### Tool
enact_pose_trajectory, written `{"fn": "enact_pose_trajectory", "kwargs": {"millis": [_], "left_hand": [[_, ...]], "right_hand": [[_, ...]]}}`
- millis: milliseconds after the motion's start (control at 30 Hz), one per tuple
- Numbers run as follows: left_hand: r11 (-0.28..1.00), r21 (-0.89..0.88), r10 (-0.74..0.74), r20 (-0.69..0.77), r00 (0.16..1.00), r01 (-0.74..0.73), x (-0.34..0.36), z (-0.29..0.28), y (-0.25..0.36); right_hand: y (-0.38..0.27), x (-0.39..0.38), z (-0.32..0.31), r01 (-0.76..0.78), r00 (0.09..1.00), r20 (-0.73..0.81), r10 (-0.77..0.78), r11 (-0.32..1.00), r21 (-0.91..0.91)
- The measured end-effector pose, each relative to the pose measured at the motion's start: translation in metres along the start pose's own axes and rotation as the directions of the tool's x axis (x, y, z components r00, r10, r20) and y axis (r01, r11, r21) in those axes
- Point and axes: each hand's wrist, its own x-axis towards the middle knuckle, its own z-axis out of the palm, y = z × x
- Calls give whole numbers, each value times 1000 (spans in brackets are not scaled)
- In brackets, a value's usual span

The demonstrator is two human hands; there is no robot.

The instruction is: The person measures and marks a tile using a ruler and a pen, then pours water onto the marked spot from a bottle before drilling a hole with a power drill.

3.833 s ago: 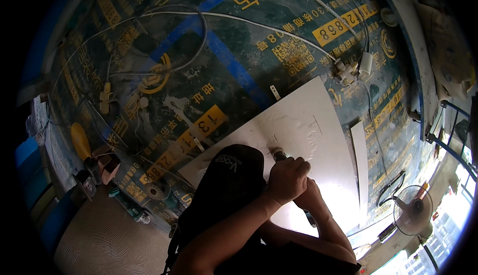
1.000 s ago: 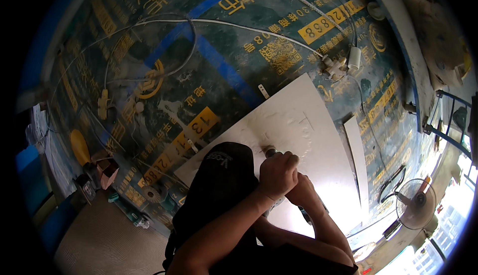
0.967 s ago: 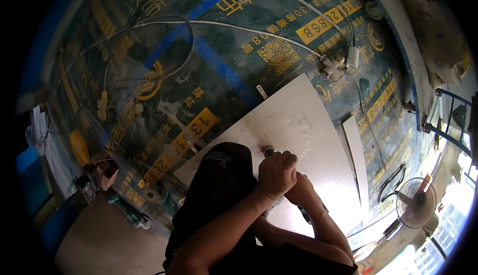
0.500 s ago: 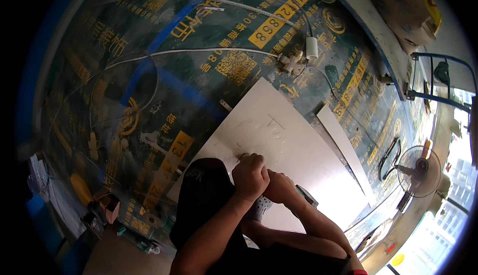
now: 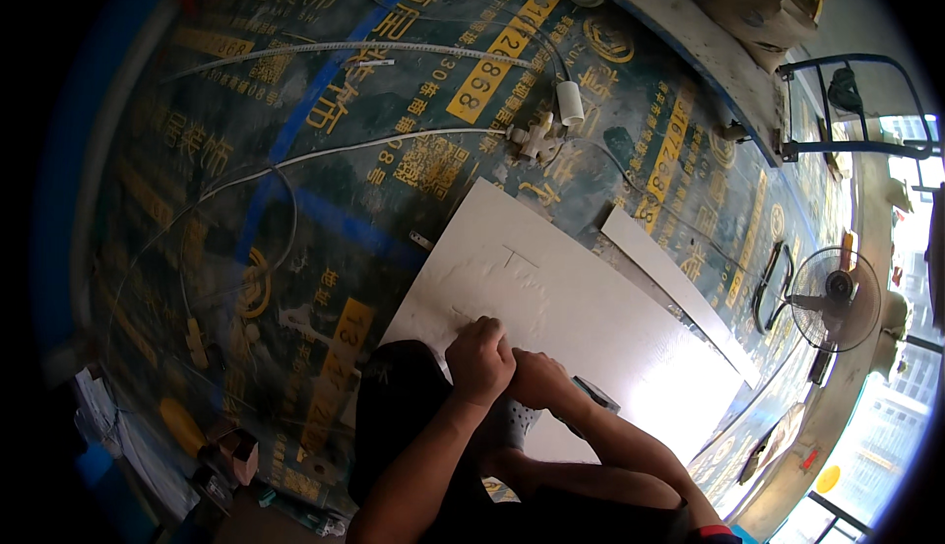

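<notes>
A large white tile [image 5: 600,347] lies on the printed floor covering, with short pencil lines and pale dust on its upper left part. My left hand [image 5: 479,359] is closed into a fist low over the tile, beside my dark-trousered knee. Touching it on the right is my right hand [image 5: 539,380], also closed. Whatever the fingers grip is hidden beneath them. Beyond the right wrist shows the end of a dark, block-shaped tool body [image 5: 598,395]; I cannot tell how it joins the hands. A spotted grey shoe [image 5: 516,422] stands on the tile below them.
A narrow tile strip [image 5: 679,293] lies along the tile's right side. Farther off are a white pipe piece [image 5: 570,104], pale fittings [image 5: 536,140] and a long white hose [image 5: 345,146]. A round fan [image 5: 835,298] stands at right, near a dark metal frame [image 5: 854,106]. Tools [image 5: 221,460] lie lower left.
The view has shifted, so the floor and tile appear turned slightly and farther left. Both hands stay closed together over the same part of the tile.
</notes>
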Motion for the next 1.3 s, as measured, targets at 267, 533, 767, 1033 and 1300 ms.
{"fn": "enact_pose_trajectory", "kwargs": {"millis": [267, 533, 767, 1033, 1300], "left_hand": [[1000, 1, 2, 25, 1000, -2, 2, 1, 0], [1000, -9, 6, 19, 1000, -6, 4, 1, 0], [1000, -6, 23, 39, 999, -23, 6, 3, 0], [999, -11, 35, 48, 998, -35, 8, 4, 3], [999, -4, 46, 67, 997, -46, 8, 4, 6]], "right_hand": [[5, 3, 4, 7, 1000, 4, -7, 1000, 26], [4, 2, 4, -1, 1000, -18, 2, 999, 39], [9, 4, 9, 32, 999, -37, -30, 998, 58], [11, 3, 10, 18, 999, -41, -14, 996, 89], [7, -3, 4, 6, 999, -42, -2, 994, 109]]}}
